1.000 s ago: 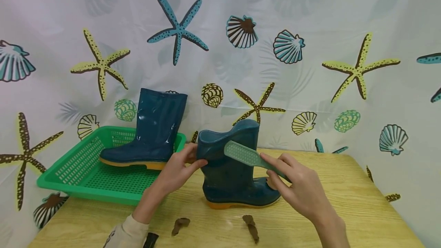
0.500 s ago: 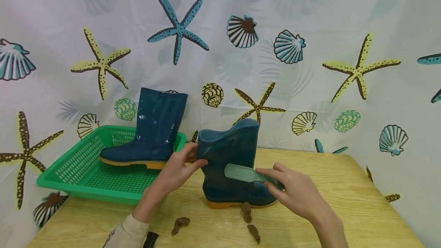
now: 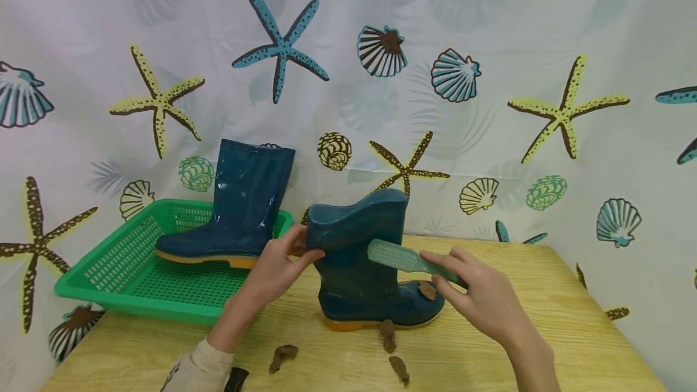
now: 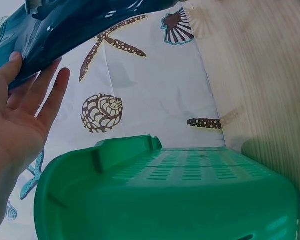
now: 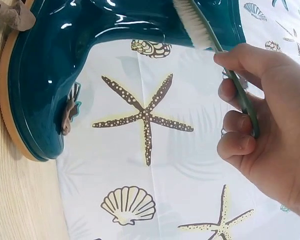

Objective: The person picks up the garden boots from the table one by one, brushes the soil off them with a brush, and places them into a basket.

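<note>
A dark blue rubber boot [image 3: 359, 271] stands upright on the table, toe to the right. My left hand [image 3: 280, 265] holds its shaft near the top rim, thumb on the near side; the left wrist view shows the fingers on the far side of the boot [image 4: 55, 40]. My right hand [image 3: 484, 295] grips a pale green scrubbing brush [image 3: 397, 257] by its handle. In the right wrist view the brush's white bristles [image 5: 192, 25] face the shaft. Brown mud-like lumps cling to the boot's toe [image 3: 427, 290].
A green plastic basket [image 3: 136, 307] at left holds a second blue boot [image 3: 239, 216]. Brown lumps [image 3: 283, 357] lie on the wooden table [image 3: 517, 343], including one lump [image 3: 388, 336] by the sole. A small black object [image 3: 236, 380] sits near the left sleeve. A patterned curtain [image 3: 490, 17] hangs behind.
The brush went down the shaft, then came back up and slightly right. A brown lump now lies by the sole, apart from the one nearer me. My left hand stays on the boot.
</note>
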`<state>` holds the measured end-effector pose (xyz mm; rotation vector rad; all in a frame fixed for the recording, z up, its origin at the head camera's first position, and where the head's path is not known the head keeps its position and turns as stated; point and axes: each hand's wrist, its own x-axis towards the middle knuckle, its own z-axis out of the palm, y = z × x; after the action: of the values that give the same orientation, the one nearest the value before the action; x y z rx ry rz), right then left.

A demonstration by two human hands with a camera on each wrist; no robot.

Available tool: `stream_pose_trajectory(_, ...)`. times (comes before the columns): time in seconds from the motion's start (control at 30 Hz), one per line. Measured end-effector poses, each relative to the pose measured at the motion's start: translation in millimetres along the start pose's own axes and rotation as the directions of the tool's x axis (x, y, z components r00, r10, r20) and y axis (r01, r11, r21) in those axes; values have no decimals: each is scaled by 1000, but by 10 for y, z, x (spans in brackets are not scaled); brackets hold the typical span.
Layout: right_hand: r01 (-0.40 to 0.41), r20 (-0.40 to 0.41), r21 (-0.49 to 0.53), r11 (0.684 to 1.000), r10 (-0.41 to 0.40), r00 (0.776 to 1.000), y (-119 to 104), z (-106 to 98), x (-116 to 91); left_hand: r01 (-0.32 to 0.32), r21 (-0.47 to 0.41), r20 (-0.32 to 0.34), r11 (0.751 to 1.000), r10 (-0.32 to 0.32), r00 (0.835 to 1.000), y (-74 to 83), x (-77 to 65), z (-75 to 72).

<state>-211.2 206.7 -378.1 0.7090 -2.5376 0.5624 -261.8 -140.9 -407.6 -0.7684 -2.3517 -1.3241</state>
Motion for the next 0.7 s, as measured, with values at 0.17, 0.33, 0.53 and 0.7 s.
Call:
stream_pose_trajectory(0.17,-33,-31,6,999,33,999,43,-26,-13,-11,40,-93,999,14,996,-23,5,-4)
stream_pose_trajectory(0.33,-100,20,3,995,100,995,103,-17,-28,1,78,-183,997,13,983,-50,0,-51)
stream_pose_trajectory(0.53,-164,89,-4,986,163,983,212,35,-33,24,79,-236,997,-5,972,-71,7,-89)
stream_pose_trajectory(0.7,-214,160,11,977,209,965,344,157,-37,67,30,-246,997,-57,968,-81,10,-92)
